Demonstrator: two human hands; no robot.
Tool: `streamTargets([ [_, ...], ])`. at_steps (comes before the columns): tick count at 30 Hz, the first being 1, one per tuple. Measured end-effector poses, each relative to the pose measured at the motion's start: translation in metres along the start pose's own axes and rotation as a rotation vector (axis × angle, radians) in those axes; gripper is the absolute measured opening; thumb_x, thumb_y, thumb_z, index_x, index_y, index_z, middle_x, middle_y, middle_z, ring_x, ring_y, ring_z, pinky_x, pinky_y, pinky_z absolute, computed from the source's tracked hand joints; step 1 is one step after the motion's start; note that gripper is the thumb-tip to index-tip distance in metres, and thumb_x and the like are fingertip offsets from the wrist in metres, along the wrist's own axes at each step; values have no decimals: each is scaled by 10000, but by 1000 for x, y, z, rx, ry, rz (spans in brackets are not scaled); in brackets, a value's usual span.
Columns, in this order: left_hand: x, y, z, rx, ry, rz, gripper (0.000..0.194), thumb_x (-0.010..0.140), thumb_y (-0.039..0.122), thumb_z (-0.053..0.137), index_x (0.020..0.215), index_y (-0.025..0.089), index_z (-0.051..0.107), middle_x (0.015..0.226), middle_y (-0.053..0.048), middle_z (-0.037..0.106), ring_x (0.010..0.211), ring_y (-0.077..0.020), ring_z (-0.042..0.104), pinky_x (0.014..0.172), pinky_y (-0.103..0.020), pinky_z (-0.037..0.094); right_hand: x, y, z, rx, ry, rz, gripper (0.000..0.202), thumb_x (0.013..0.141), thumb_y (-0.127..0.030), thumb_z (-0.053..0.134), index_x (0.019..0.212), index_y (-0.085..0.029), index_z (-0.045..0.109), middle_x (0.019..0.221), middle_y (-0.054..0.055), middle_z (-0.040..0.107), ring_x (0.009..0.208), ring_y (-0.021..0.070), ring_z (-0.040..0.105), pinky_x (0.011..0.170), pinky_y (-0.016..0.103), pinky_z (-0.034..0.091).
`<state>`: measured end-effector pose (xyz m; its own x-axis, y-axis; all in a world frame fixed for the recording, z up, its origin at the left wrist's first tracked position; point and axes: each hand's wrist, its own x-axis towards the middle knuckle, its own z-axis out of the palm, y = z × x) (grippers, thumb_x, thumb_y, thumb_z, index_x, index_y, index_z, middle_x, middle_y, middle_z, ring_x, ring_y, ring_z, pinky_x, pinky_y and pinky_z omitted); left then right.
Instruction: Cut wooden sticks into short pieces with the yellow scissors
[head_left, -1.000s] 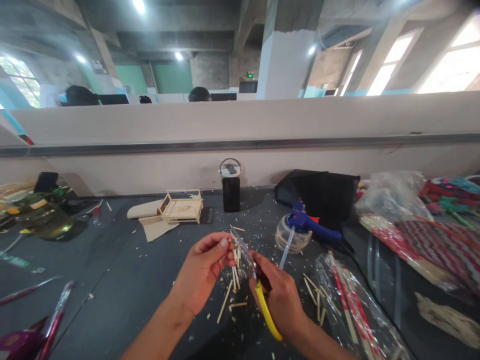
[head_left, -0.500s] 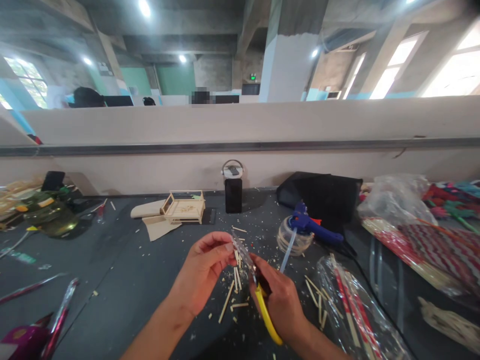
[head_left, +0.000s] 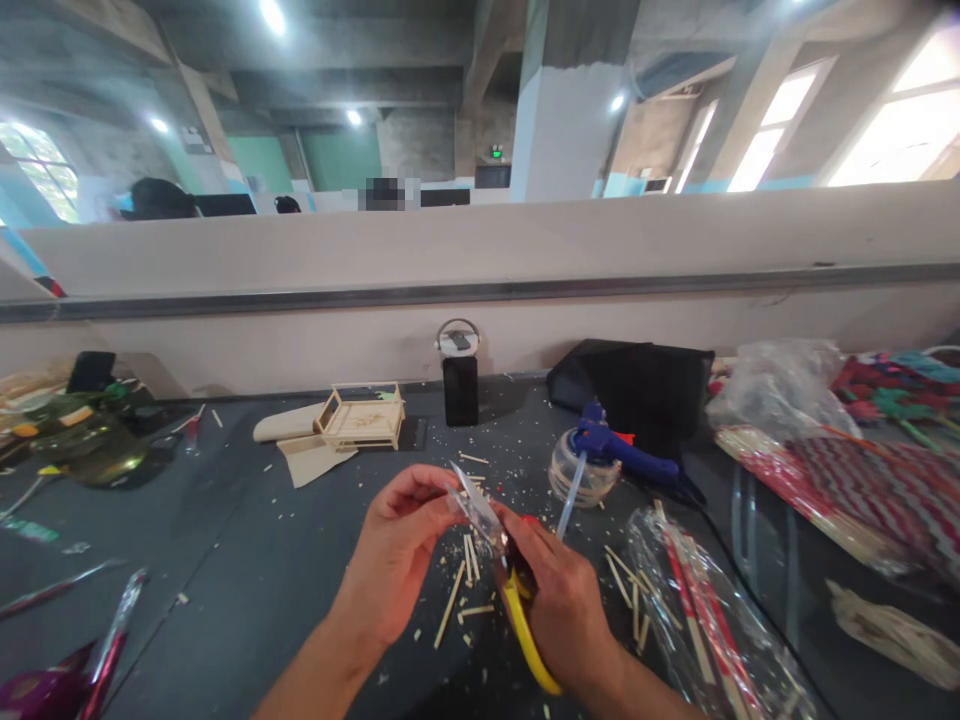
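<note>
My right hand [head_left: 561, 590] is wrapped round yellow-handled scissors [head_left: 531, 645], whose metal blades point up and left and look somewhat apart. My left hand [head_left: 394, 555] is closed in a pinch at the blade tips. Whatever its fingertips hold is too small and hidden to name. Below the blades, short wooden sticks [head_left: 450, 604] and many pale chips lie scattered on the dark table [head_left: 262, 590]. Behind the hands to the left stands a small wooden model bed [head_left: 364, 420].
A blue glue gun [head_left: 634, 458] rests on a round clear container [head_left: 581, 480]. A black phone [head_left: 461, 390] stands upright at the back. Plastic-wrapped sticks [head_left: 694, 610] lie at the right, a black bag [head_left: 637, 385] behind. A greenish jar [head_left: 97, 440] is far left.
The scissor blades have spread further apart. My left fingertips have drawn slightly left with them, and the small sticks seen near the fingertips no longer show there. The view has shifted slightly.
</note>
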<state>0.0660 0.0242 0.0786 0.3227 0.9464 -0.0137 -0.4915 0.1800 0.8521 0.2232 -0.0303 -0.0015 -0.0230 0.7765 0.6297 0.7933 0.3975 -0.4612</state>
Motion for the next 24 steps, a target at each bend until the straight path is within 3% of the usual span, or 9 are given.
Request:
streamTargets([
  [6,-3,-1,3,-16,8,2,119,680,131,776,739,176,682,770,12,679,698,-106,609,693,-210,485,1,2,-3,5,8,-18,560,787,-17,457,1321,-169,530,886,100,725,721,207,699,658,315,597],
  [15,-12,3,10,-31,86,43,116,707,141,758,754,175,658,773,12,675,694,-96,589,681,-193,487,7,-10,-11,-175,-2,18,606,729,-44,483,1316,-172,562,896,99,710,701,233,691,615,340,585],
  [24,-36,6,11,-7,108,48,153,687,180,802,745,179,661,727,12,687,689,-104,621,689,-194,507,-4,-21,-30,-162,-31,-41,531,742,-34,460,1231,-178,610,827,65,738,629,203,695,558,280,545],
])
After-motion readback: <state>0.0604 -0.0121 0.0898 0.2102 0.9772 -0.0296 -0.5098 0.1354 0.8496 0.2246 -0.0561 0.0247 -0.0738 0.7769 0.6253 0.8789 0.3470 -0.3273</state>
